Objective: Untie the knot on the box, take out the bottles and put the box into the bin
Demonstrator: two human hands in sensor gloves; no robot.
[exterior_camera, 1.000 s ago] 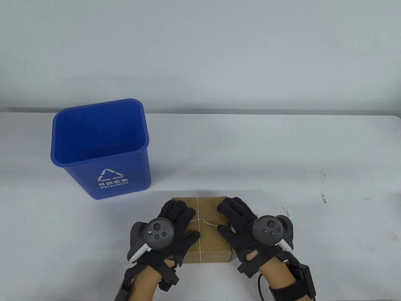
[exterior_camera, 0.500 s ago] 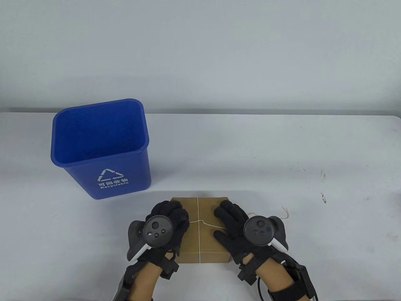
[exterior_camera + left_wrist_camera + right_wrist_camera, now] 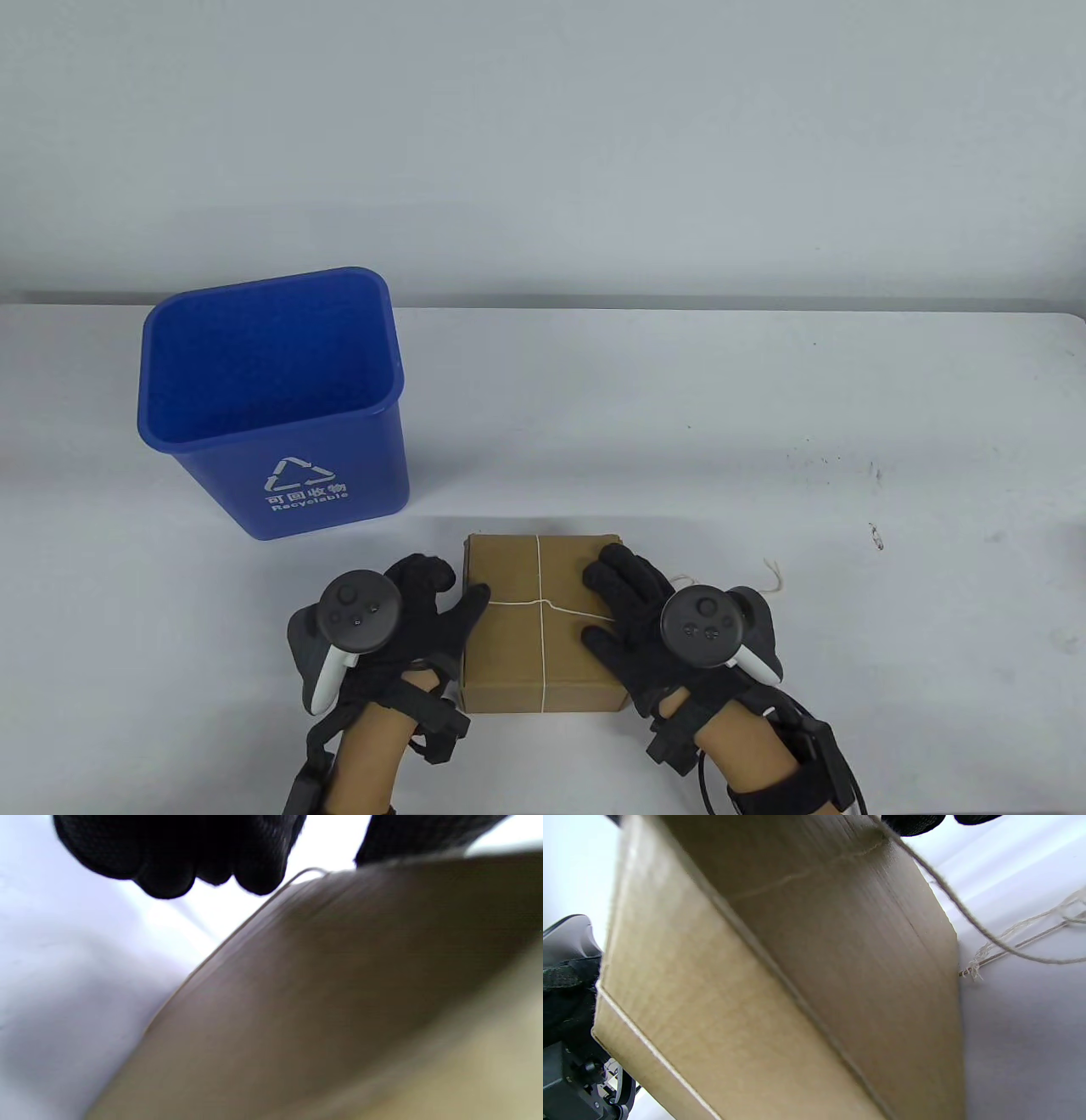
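The box point(image 3: 543, 624) is found on the table point(image 3: 764, 407), in front of and to the right of the bin point(image 3: 271, 399), string point(image 3: 540, 577) crossed over its lid. The left hand point(image 3: 407, 620) is set against the box's left side, thumb on the lid, fingers curled round nothing. The right hand point(image 3: 632, 624) is laid flat on the lid's right part. The box should be steadied while the loose end right of it is drawn. The knot is indistinct; bottles are hidden.

box point(image 3: 543, 624) at table's point(image 3: 764, 407) near edge; bin point(image 3: 271, 399) behind it, to the left.
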